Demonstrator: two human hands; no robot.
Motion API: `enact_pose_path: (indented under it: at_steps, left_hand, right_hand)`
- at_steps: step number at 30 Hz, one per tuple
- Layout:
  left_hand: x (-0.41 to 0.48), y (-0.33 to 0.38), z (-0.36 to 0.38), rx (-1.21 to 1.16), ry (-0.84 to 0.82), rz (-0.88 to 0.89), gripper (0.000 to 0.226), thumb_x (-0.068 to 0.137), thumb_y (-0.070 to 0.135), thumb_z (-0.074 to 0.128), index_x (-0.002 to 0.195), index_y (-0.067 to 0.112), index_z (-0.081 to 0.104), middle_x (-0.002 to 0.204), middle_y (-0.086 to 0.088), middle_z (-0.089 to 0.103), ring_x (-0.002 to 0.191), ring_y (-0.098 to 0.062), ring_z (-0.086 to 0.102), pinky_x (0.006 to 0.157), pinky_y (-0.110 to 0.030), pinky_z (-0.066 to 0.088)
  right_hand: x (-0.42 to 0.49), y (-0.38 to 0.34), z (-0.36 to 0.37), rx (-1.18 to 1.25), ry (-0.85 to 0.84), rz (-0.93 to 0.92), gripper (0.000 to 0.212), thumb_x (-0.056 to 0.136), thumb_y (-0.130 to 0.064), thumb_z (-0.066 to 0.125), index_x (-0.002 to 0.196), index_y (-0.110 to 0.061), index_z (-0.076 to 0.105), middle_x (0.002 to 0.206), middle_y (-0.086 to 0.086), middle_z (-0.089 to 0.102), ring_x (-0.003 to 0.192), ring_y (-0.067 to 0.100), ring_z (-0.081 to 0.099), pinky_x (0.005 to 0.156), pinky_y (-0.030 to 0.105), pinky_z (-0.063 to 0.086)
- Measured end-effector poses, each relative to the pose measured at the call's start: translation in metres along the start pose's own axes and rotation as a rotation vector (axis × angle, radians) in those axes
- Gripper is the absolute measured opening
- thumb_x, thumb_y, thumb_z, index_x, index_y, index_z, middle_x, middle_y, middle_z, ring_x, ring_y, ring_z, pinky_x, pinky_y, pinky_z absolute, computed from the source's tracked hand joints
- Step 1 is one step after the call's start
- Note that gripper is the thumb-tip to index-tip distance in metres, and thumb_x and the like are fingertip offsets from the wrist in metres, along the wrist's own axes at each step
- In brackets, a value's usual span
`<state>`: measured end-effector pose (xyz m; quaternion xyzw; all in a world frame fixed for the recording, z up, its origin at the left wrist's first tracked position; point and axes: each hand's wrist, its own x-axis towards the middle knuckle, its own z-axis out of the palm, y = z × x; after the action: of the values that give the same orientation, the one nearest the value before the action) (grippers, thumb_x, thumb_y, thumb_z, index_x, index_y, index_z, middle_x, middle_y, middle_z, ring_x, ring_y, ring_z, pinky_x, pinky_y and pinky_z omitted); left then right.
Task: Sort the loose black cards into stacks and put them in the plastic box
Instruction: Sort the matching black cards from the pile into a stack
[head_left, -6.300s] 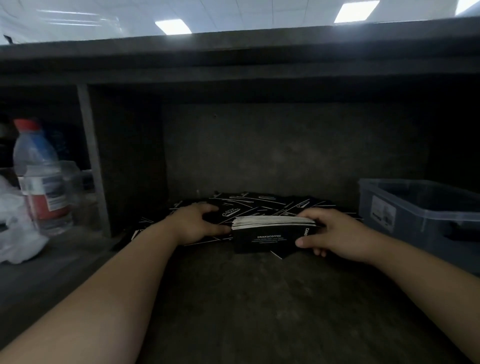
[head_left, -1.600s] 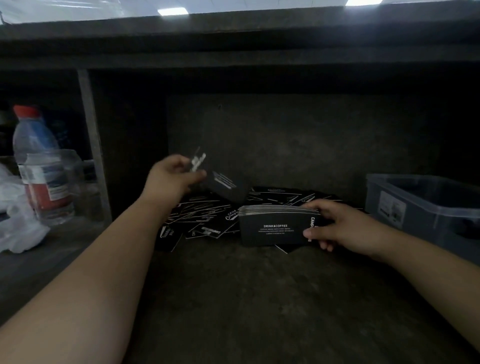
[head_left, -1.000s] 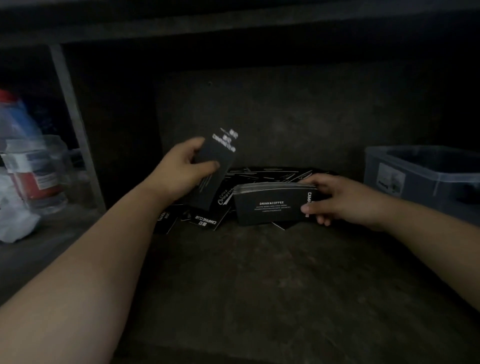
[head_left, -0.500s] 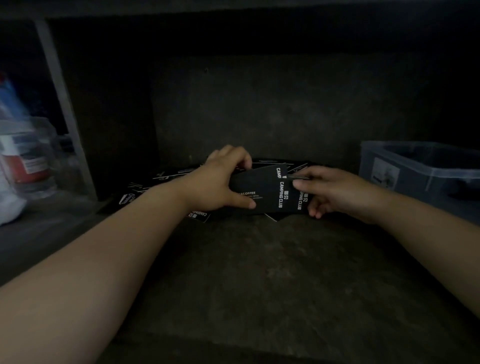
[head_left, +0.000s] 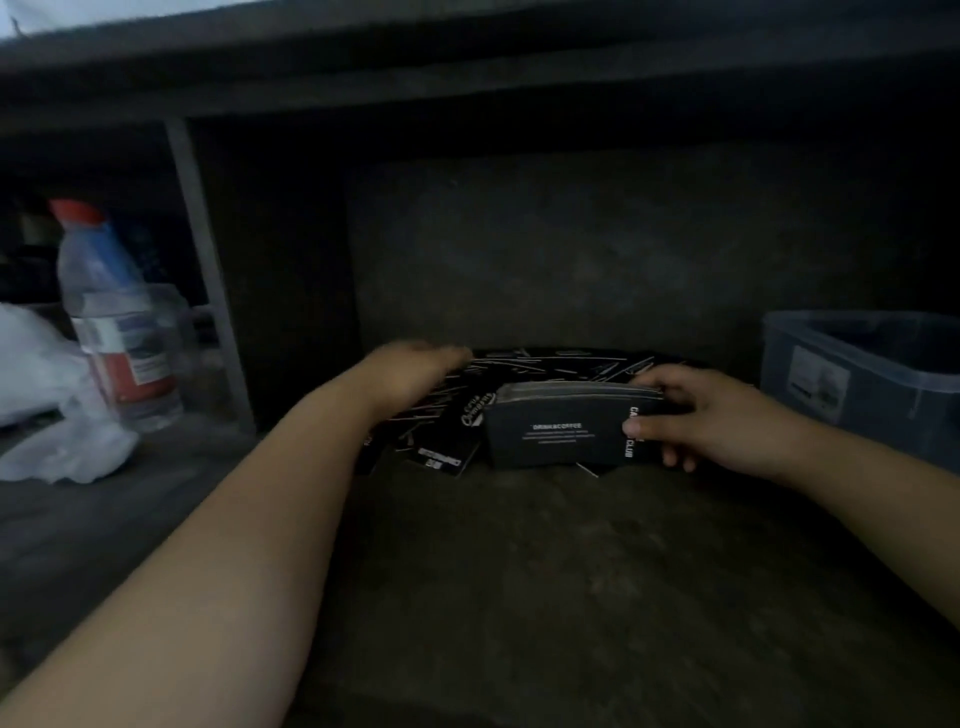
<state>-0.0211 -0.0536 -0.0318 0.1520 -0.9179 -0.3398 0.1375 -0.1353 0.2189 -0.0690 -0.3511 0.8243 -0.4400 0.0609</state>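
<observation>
one stack (head_left: 556, 431), right end in right hand (head_left: 727, 421); left hand (head_left: 410, 371) — over loose cards (head_left: 545, 364)

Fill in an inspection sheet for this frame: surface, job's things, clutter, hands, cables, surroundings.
Surface: dark, mottled shelf floor.
Job's things: stack of black cards at centre, printed face toward the camera; loose black cards scattered behind and left of it; plastic box at right, contents not visible.
Clutter: bottle with red cap and white plastic bag in the left bay.
Hands: left hand blurred, flat over the loose cards, nothing seen in it; right hand grips the stack's right end.
Cables: nothing seen.
Surroundings: upright divider at left, back wall, shelf board overhead; dim light.
</observation>
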Motion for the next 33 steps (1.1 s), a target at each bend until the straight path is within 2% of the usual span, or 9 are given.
enact_pose_path:
  at_steps: [3,7,12,16,19,26,29,31,33]
  left_hand:
    - [-0.005,0.0,0.0,0.42,-0.28,-0.108,0.066,0.077,0.063,0.07,0.127,0.021,0.056,0.123,0.005,0.052,0.121,-0.021,0.049,0.087,-0.028,0.036]
    - [-0.005,0.002,0.004,0.476,-0.268,-0.109,0.076,0.072,0.057,0.078,0.13,0.015,0.052,0.112,0.005,0.046,0.108,-0.018,0.049,0.076,-0.026,0.038]
    - [0.004,-0.004,-0.001,0.059,-0.086,-0.084,0.041,0.073,0.025,0.086,0.105,0.011,0.063,0.099,-0.007,0.067,0.084,-0.021,0.066,0.065,-0.029,0.053]
    - [0.012,-0.003,-0.003,-0.552,0.138,-0.161,0.023,0.09,0.01,0.066,0.111,0.002,0.063,0.098,-0.017,0.069,0.076,-0.025,0.067,0.06,-0.031,0.059]
    - [0.014,-0.008,-0.003,-0.753,0.234,-0.112,0.011,0.096,0.011,0.059,0.107,0.006,0.06,0.098,-0.018,0.072,0.072,-0.022,0.071,0.059,-0.029,0.061]
    - [0.017,-0.025,0.0,-0.613,0.335,-0.189,0.025,0.086,0.019,0.076,0.088,0.007,0.055,0.087,-0.013,0.065,0.058,-0.022,0.063,0.045,-0.026,0.055]
    - [0.018,-0.022,0.005,-0.598,0.248,-0.218,0.021,0.088,0.02,0.074,0.096,0.009,0.058,0.078,-0.007,0.063,0.056,-0.014,0.057,0.034,-0.017,0.039]
    - [0.018,-0.014,0.012,-0.674,0.119,-0.228,0.016,0.087,0.009,0.069,0.101,0.011,0.06,0.087,-0.008,0.064,0.065,-0.014,0.059,0.037,-0.017,0.039]
    - [0.022,-0.009,0.015,-0.701,0.076,-0.219,0.031,0.086,0.002,0.068,0.114,0.012,0.06,0.103,-0.011,0.064,0.075,-0.016,0.06,0.04,-0.017,0.043]
  right_hand:
    - [0.003,0.003,0.0,-0.019,0.013,-0.001,0.026,0.089,-0.02,0.071,0.112,-0.025,0.06,0.1,0.007,0.07,0.061,0.015,0.062,0.053,0.028,0.05]
    - [0.005,0.004,-0.001,-0.027,0.015,0.016,0.025,0.09,-0.019,0.07,0.112,-0.024,0.059,0.1,0.01,0.069,0.061,0.014,0.062,0.052,0.027,0.051]
    - [0.001,0.001,-0.004,-0.004,-0.008,0.02,0.027,0.09,-0.017,0.069,0.115,-0.02,0.059,0.102,0.008,0.068,0.062,0.015,0.062,0.053,0.026,0.053]
    - [0.0,0.0,-0.003,0.005,-0.01,0.029,0.028,0.09,-0.016,0.069,0.116,-0.02,0.059,0.102,0.007,0.069,0.06,0.015,0.061,0.052,0.025,0.053]
    - [0.0,0.001,-0.003,0.016,-0.014,0.025,0.029,0.09,-0.016,0.07,0.116,-0.02,0.059,0.102,0.007,0.069,0.059,0.014,0.061,0.053,0.026,0.053]
    - [0.0,0.002,-0.005,-0.008,-0.023,0.022,0.027,0.091,-0.018,0.069,0.115,-0.024,0.059,0.101,0.007,0.07,0.061,0.015,0.063,0.054,0.026,0.052]
    - [0.001,0.003,-0.005,-0.004,-0.019,0.012,0.027,0.09,-0.017,0.069,0.114,-0.023,0.059,0.099,0.006,0.069,0.06,0.015,0.063,0.053,0.027,0.052]
    - [0.001,0.002,-0.004,0.015,0.01,0.009,0.027,0.089,-0.016,0.07,0.113,-0.024,0.059,0.099,0.006,0.068,0.058,0.015,0.062,0.052,0.026,0.052]
    - [0.004,0.001,0.002,0.048,0.035,-0.006,0.029,0.089,-0.014,0.071,0.114,-0.021,0.059,0.098,0.005,0.068,0.057,0.015,0.062,0.051,0.026,0.051]
